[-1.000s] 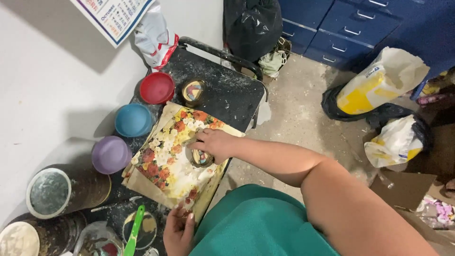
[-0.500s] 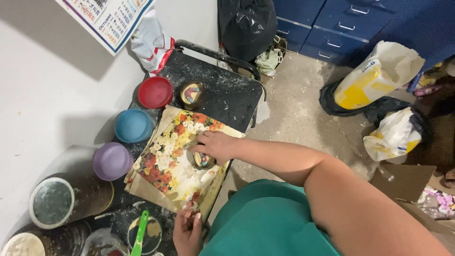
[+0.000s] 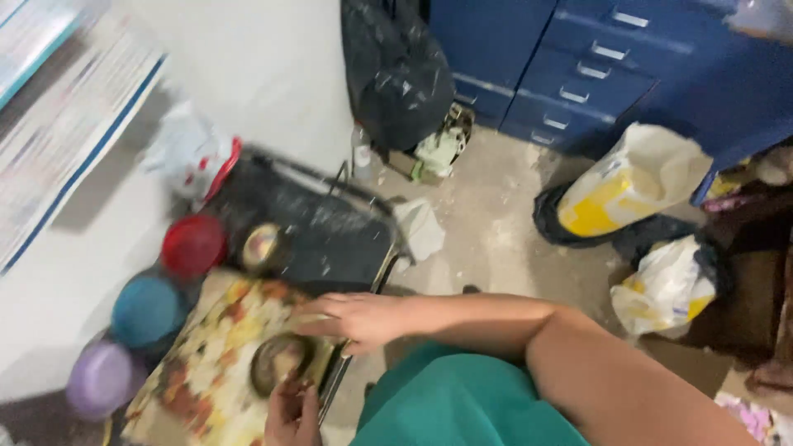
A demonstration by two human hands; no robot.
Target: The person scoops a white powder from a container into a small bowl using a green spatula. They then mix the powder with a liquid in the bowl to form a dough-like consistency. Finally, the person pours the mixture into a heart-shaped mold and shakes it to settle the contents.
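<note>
The right hand (image 3: 351, 320) is now lying flat, fingers spread, beside the small bowl (image 3: 279, 363) instead of over it. The left hand (image 3: 291, 413) is touching the flowered cloth (image 3: 211, 363); its grip I cannot tell. Three lids are lining the wall: red (image 3: 192, 245), blue (image 3: 146, 310), purple (image 3: 101, 377).

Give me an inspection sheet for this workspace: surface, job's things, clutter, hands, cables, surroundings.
Surface: black tray table, dusty and speckled; frame is motion-blurred.
Job's things: floral-patterned sheet on the table; small round tin resting on it.
Clutter: red lid, blue lid and purple lid along the wall side; second round tin on the bare table.
Hands: right hand flat on the sheet beside the small round tin; left hand at the sheet's near edge, touching the tin's rim.
Cables: nothing seen.
Surroundings: white wall with a poster, black rubbish bag, blue drawer cabinet, plastic bags on a concrete floor.
</note>
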